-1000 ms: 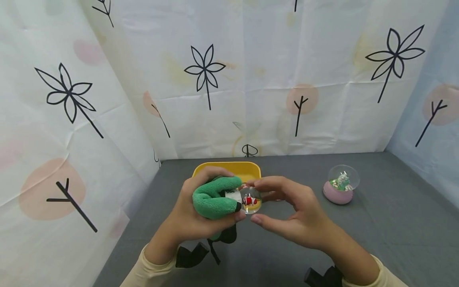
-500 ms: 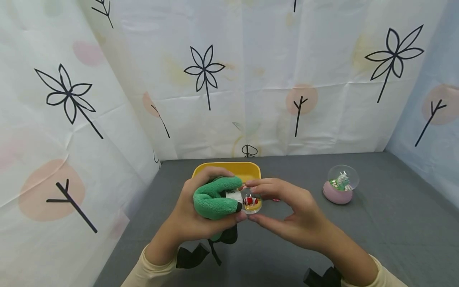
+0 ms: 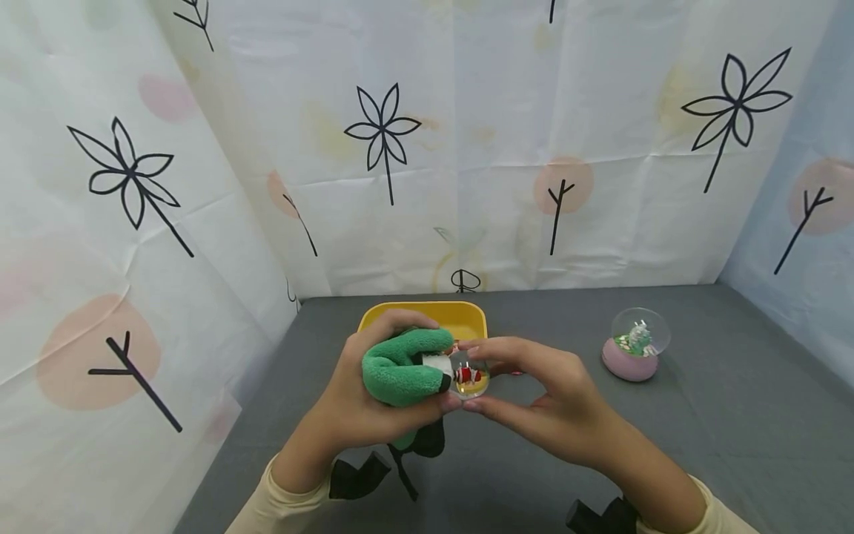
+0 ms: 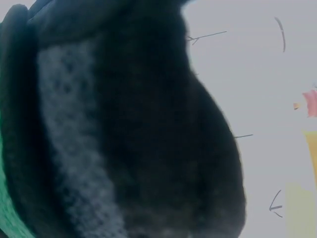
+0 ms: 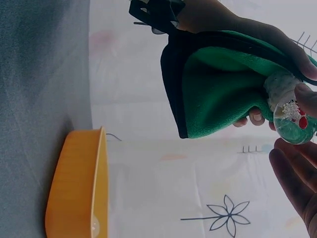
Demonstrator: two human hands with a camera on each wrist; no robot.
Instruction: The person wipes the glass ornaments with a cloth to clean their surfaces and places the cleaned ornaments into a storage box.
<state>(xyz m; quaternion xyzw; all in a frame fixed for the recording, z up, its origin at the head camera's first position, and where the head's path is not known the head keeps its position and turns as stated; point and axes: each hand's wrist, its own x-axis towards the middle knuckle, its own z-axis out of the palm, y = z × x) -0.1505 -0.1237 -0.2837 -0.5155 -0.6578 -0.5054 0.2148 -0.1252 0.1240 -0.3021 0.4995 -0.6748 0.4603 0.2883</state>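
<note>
A small snow globe (image 3: 471,377) with a red-and-white figure inside and a whitish base is held up in front of me, its dome pointing right. My left hand (image 3: 373,404) grips its base through a folded green cloth (image 3: 400,374) with dark edging. On the dome, the thumb and fingertips of my right hand (image 3: 550,404) pinch from below and above. The right wrist view shows the cloth (image 5: 223,94) draped off the base, with the glass dome (image 5: 292,126) between my right thumb and fingers. Dark, blurred cloth fills much of the left wrist view.
Behind the hands, a yellow tray (image 3: 460,313) stands on the grey table (image 3: 727,415). Farther right sits another snow globe with a pink base (image 3: 629,361). A patterned white curtain (image 3: 480,185) encloses the back and sides.
My right fingers have closed in from the dome's right side to its top and bottom edges. The left hand and cloth stay almost where they were.
</note>
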